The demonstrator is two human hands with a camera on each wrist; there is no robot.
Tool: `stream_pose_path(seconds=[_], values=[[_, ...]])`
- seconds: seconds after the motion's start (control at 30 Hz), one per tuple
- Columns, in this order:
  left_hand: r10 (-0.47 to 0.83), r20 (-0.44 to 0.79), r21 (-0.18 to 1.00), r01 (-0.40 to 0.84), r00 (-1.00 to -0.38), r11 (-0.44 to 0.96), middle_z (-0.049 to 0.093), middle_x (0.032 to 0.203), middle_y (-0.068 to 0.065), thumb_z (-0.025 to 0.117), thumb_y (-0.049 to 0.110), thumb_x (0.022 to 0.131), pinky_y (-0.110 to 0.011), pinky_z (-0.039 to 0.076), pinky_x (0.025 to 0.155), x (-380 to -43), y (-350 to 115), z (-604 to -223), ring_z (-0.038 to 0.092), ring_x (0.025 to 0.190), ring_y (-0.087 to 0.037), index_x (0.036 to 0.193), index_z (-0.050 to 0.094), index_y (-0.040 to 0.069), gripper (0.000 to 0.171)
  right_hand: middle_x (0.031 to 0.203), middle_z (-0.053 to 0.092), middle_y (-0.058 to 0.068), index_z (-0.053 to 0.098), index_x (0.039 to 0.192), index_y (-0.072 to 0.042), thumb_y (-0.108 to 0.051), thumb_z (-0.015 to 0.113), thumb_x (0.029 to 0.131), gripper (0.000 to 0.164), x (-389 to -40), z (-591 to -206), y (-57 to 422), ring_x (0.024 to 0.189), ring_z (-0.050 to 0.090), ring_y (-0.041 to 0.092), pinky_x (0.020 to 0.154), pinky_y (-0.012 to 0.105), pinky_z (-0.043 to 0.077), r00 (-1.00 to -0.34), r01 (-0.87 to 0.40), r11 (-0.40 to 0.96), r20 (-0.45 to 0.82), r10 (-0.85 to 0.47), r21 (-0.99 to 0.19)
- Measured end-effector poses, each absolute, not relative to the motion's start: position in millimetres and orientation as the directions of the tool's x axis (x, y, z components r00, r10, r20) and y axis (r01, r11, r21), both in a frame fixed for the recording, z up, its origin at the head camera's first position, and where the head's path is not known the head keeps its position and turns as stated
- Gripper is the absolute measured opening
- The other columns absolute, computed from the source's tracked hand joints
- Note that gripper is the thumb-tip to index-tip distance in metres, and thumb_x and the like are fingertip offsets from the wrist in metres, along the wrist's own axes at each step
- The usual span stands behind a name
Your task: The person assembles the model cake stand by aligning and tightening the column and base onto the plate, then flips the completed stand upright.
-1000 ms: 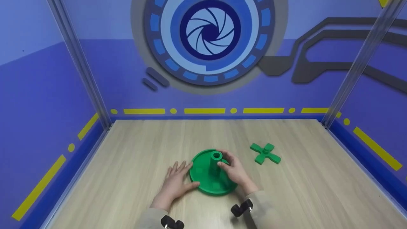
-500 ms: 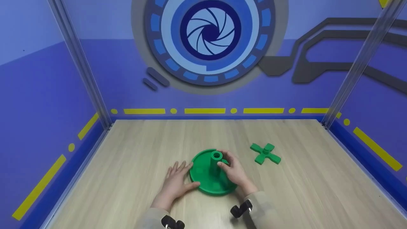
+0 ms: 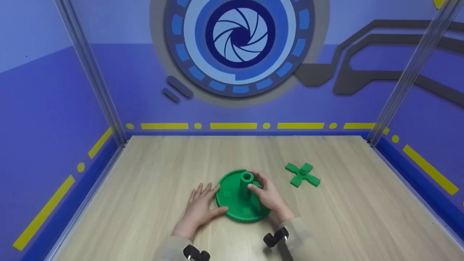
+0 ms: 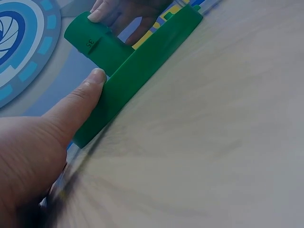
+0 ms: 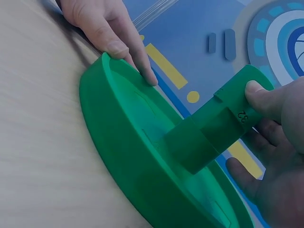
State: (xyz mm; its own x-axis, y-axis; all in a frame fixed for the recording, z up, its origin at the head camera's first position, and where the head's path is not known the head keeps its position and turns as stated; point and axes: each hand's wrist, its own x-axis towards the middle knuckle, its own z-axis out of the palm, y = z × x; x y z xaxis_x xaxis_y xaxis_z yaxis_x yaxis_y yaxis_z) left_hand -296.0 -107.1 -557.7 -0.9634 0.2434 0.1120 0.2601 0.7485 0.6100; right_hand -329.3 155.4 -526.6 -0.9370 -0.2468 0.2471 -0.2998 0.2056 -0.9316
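A round green tray (image 3: 232, 208) with a raised rim lies on the wooden table. From its floor rises an upright hollow green tube (image 3: 245, 186), bearing raised number marks in both wrist views. My right hand (image 3: 270, 197) pinches the tube near its top, thumb (image 5: 259, 95) on the near side and fingers behind it. Fingers spread and straight, my left hand (image 3: 198, 211) rests at the tray's left rim; its thumb (image 4: 90, 88) touches the rim edge. Farther right lies a green four-armed cross piece (image 3: 303, 174) with a short peg standing up in its middle.
The wooden table (image 3: 163, 163) is bounded by blue printed panels (image 3: 119, 90) at the back and sides, with metal posts (image 3: 96, 78) at the rear corners. Each wrist carries a black camera mount (image 3: 275, 237) over a light sleeve (image 3: 301, 235).
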Motion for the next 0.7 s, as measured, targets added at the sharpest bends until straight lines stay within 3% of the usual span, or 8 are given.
stream_pose_path(seconds=[0.4,0.7], values=[[0.246,0.117,0.616,0.264,-0.962,0.742,0.035,0.165,-0.021,0.074,0.063,0.084,-0.064,0.008,0.130,-295.0,-107.0,-557.3,0.017,0.158,-0.048,0.156,0.046,0.016,0.091,0.152,0.054,0.022,0.047,0.151,0.001,-0.011,0.067,0.100,0.056,-331.8,-522.7,169.6,0.145,0.047,0.041,0.122,0.063,0.033,-0.915,-0.313,0.173,0.247,-0.320,-0.934],[0.245,0.128,0.621,0.271,-0.961,0.736,0.035,0.165,-0.021,0.075,0.064,0.083,-0.063,0.009,0.130,-295.4,-107.7,-558.5,0.017,0.158,-0.048,0.156,0.046,0.017,0.091,0.150,0.058,0.017,0.050,0.149,-0.002,-0.004,0.064,0.100,0.051,-335.9,-514.6,202.9,0.142,0.052,0.036,0.123,0.060,0.035,-0.935,-0.297,0.176,0.249,-0.252,-0.939]])
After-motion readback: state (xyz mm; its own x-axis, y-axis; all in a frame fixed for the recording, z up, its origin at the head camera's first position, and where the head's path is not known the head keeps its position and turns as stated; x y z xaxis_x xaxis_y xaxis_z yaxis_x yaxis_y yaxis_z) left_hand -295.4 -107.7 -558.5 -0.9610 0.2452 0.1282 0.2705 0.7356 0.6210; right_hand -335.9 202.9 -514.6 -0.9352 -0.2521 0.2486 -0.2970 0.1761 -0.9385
